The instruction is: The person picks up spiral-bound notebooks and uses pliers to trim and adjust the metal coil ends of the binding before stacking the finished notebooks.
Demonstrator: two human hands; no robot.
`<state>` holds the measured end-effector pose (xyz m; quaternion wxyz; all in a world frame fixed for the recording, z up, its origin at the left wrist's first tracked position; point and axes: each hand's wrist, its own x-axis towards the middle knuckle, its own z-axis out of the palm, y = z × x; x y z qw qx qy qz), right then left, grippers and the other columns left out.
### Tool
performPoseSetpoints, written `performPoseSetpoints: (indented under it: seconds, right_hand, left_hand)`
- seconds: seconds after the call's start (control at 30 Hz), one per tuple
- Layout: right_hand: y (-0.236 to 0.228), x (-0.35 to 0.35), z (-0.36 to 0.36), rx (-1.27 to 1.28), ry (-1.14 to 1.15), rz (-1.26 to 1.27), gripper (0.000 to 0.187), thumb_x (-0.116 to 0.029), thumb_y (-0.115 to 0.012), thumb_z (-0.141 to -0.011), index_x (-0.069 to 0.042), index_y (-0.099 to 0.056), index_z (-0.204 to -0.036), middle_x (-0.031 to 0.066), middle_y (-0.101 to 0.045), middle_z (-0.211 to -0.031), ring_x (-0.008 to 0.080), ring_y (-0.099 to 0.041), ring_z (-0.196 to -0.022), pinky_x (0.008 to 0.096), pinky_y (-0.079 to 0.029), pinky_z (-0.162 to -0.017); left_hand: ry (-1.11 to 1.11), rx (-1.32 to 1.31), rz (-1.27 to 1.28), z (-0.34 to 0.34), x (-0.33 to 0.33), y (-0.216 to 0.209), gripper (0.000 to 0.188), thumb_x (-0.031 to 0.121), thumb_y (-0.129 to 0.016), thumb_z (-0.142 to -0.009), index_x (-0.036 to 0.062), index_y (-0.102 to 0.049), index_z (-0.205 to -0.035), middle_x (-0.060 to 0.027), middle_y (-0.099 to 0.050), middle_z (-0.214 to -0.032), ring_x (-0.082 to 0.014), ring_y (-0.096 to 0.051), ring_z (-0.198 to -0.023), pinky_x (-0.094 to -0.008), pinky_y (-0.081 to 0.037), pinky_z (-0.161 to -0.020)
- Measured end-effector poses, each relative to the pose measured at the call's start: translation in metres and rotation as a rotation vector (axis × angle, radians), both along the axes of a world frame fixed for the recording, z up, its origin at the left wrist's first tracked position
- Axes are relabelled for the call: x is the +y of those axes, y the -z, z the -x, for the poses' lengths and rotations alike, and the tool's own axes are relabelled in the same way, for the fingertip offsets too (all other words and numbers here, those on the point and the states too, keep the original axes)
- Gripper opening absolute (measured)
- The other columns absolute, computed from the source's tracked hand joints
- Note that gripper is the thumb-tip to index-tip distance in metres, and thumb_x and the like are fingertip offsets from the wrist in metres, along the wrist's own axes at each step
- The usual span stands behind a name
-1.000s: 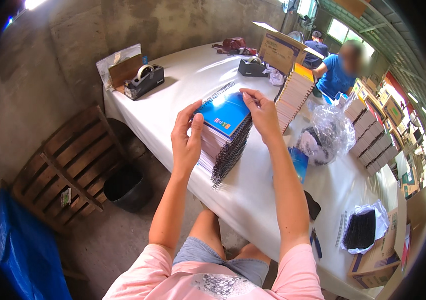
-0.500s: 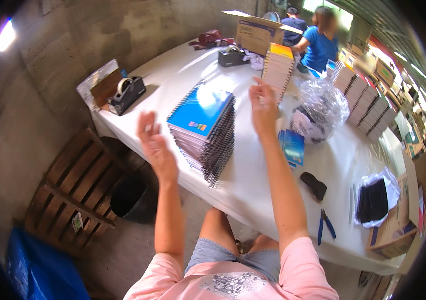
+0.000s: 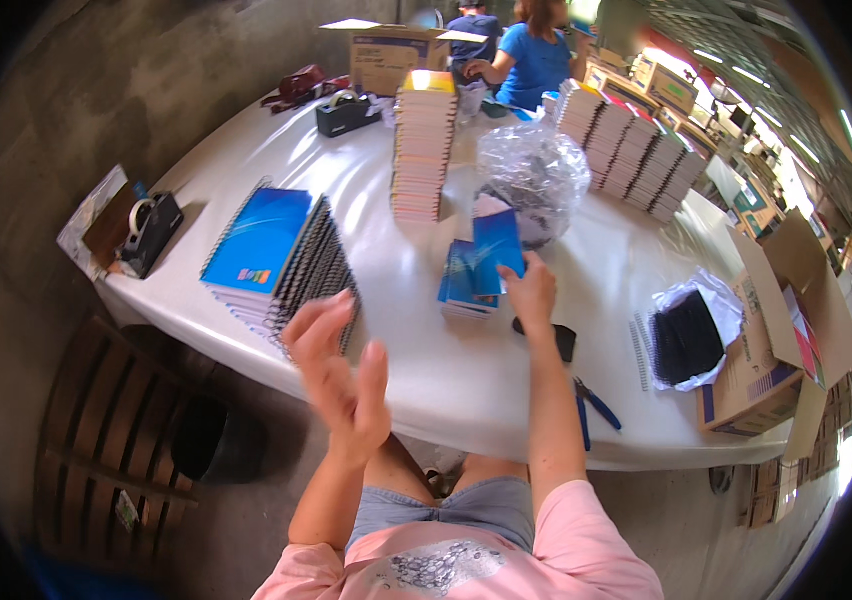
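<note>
My right hand [image 3: 536, 293] pinches the lower edge of a blue-covered booklet [image 3: 496, 245], tilted up over a small stack of like blue booklets [image 3: 463, 282]. My left hand [image 3: 336, 365] hovers above the table's front edge, fingers spread and holding nothing. Just beyond it, to the left, stands a stack of spiral-bound notebooks [image 3: 261, 235] with a blue cover on top and black coils along its side. Behind the booklets sits a bundle in clear plastic wrap [image 3: 531, 175]. A dark object [image 3: 563, 342] lies partly hidden by my right forearm.
Blue-handled pliers [image 3: 596, 405] lie at the front right, near black spiral coils [image 3: 686, 338] on white paper and an open carton [image 3: 756, 360]. Tall notebook stacks [image 3: 421, 150] rise farther back. Tape dispensers [image 3: 151, 235] stand at left. A person in blue [image 3: 536, 60] is across the table.
My view has turned right. My right hand has moved from beside the notebook stack to the blue booklets and lifted one. My left hand has drawn back from the stack, remaining open.
</note>
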<state>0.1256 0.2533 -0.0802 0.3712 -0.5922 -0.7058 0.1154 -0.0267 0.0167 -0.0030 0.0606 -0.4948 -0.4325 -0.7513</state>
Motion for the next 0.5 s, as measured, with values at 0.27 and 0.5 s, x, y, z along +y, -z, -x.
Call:
performPoseSetpoints:
  seconds: [0.27,0.5]
  right_hand:
    - [-0.046,-0.126,-0.01,0.563,-0.455,0.067,0.028,-0.018,-0.075,-0.076,-0.001,-0.061,-0.094,0.0088,-0.065,-0.067,0.0176,-0.062,-0.056,0.0292,-0.047,-0.055]
    - [-0.01,-0.067,-0.142,0.023,-0.093,-0.127,0.054,-0.034,-0.065,-0.083,-0.005,-0.048,-0.125,0.0213,-0.05,-0.123,0.0317,-0.049,-0.115,0.0418,-0.04,-0.095]
  left_hand:
    - [0.592,-0.62,0.44,-0.013,0.077,0.045,0.039,0.016,-0.057,-0.092,-0.0046,-0.05,-0.124,-0.0094,-0.06,-0.109,-0.0144,-0.055,-0.099,-0.0269,-0.042,-0.088]
    - [0.09,0.385,0.692,-0.019,0.049,0.019,0.022,-0.001,-0.06,-0.079,0.0116,-0.065,-0.098,-0.0026,-0.062,-0.083,-0.0206,-0.058,-0.085,-0.0477,-0.038,-0.091]
